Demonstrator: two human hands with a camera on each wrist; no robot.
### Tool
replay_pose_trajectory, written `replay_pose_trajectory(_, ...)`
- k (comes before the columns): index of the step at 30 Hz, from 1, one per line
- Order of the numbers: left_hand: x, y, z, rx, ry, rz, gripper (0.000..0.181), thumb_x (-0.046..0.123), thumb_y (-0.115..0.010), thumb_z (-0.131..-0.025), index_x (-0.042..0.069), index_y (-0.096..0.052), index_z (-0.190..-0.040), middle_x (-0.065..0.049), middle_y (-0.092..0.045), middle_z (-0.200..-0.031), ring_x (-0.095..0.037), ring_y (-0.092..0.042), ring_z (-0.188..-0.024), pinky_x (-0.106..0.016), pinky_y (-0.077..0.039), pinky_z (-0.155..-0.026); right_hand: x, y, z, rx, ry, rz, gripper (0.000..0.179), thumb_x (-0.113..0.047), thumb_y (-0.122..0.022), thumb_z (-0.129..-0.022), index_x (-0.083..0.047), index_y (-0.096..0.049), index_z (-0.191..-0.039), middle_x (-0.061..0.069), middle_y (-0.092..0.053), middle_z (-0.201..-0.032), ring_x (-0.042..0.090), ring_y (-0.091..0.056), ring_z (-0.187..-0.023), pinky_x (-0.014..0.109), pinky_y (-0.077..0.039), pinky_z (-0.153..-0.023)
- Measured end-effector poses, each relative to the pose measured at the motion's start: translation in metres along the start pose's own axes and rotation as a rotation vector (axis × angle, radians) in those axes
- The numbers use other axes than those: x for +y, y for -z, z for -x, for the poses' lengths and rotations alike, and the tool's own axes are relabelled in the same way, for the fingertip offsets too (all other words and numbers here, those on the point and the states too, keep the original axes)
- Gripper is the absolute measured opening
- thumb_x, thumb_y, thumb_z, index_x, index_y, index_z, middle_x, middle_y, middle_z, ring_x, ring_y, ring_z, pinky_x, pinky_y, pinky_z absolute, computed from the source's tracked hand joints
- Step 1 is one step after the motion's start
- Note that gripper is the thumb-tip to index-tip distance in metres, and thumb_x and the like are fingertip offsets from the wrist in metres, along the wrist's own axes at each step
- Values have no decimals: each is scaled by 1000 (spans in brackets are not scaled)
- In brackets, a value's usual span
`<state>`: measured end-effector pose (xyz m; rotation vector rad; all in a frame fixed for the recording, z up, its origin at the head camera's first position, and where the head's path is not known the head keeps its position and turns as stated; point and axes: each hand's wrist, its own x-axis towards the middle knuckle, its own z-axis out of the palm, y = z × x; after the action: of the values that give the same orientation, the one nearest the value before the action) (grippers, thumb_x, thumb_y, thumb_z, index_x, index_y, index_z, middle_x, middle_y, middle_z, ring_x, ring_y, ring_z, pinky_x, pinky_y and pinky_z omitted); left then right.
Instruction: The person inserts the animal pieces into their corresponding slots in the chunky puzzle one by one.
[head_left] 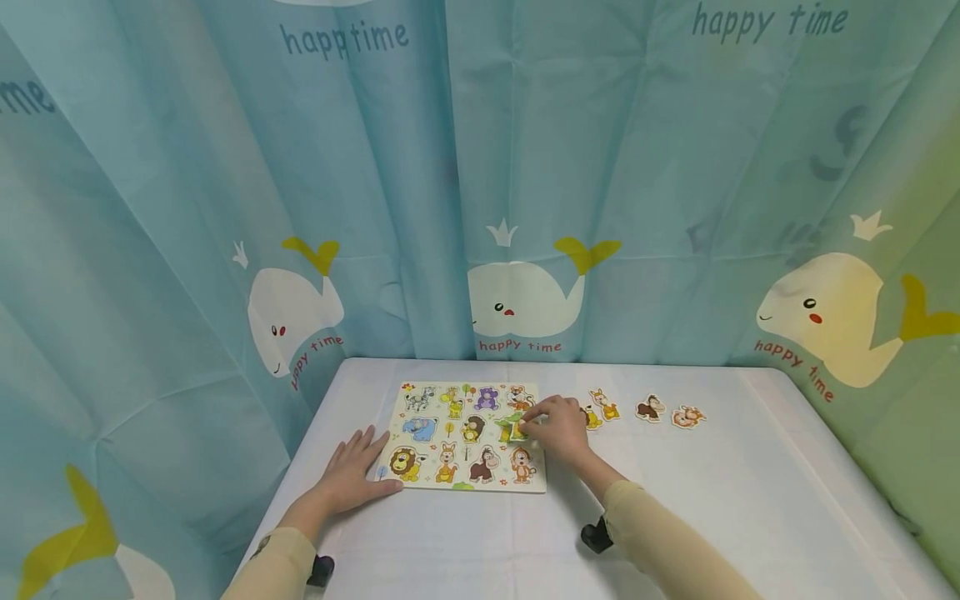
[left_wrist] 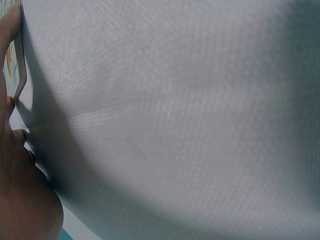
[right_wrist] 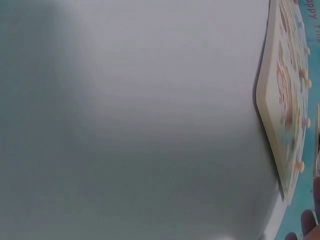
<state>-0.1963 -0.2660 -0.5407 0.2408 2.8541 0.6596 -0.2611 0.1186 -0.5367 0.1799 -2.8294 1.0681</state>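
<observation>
A wooden animal puzzle board lies flat on the table, printed with several animals. My right hand pinches a small green puzzle piece above the green animal picture at the board's right side. Its fingers cover part of the piece. My left hand rests flat with spread fingers at the board's left edge, thumb on the lower left corner. The left wrist view shows the left hand beside the board's edge. In the right wrist view, small knobs stand up from the board, and the held piece is cut off.
Right of the board lie loose pieces: a kangaroo, a gorilla, an orange and white animal, and a yellow piece partly behind the right hand. A white cloth covers the table. Blue curtains hang behind.
</observation>
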Motion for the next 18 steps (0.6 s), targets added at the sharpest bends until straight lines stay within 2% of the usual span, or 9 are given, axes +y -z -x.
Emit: replay_pose_trajectory(18, 4, 2, 1, 5, 3, 2, 104, 62, -76, -82, 6, -35, -159, -25, -21, -166, -47, -10, -153, -63, -5, -123, -10, -16, 2, 12, -20, 6, 11, -31, -85, -82, -25, -77, -79, 4, -65, -106, 36, -50, -117, 58, -37, -104)
